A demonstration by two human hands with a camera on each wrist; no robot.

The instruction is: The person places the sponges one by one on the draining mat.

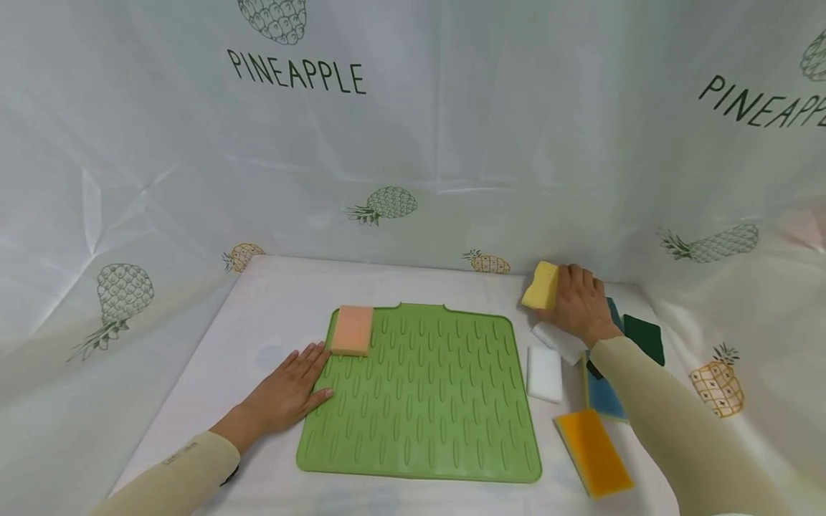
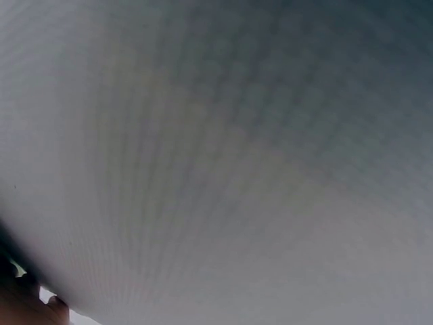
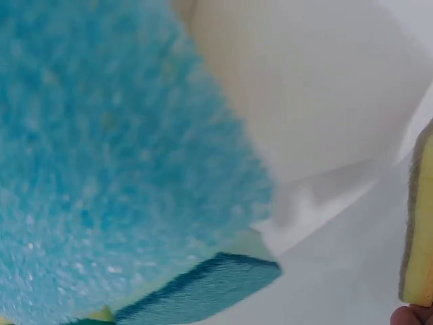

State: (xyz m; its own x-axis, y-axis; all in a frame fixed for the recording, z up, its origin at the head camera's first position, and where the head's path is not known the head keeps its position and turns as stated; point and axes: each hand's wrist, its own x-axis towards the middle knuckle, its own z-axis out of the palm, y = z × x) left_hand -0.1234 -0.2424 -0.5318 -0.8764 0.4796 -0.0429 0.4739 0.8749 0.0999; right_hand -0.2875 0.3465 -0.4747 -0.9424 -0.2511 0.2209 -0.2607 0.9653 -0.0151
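Note:
My right hand [image 1: 579, 302] grips a yellow sponge [image 1: 542, 285] at the far right of the table. In the right wrist view this yellow sponge [image 3: 423, 223] shows a grey-brown layer along one side, with a fingertip under its lower end. My left hand [image 1: 290, 387] lies flat with straight fingers at the left edge of a green ridged mat [image 1: 426, 401], thumb over the mat. Just past those fingertips, a peach sponge [image 1: 352, 330] lies on the mat's top left corner. A blurred surface fills most of the left wrist view, with fingers [image 2: 34, 305] low in its left corner.
Right of the mat lie a white sponge [image 1: 545, 373], another white piece [image 1: 558, 342], an orange-topped sponge [image 1: 595, 453], a blue sponge [image 1: 605, 394] and a dark green pad [image 1: 645, 340]. A pineapple-print curtain [image 1: 439, 143] hangs behind the table. Blue scrubbing material [image 3: 115, 162] looms close in the right wrist view.

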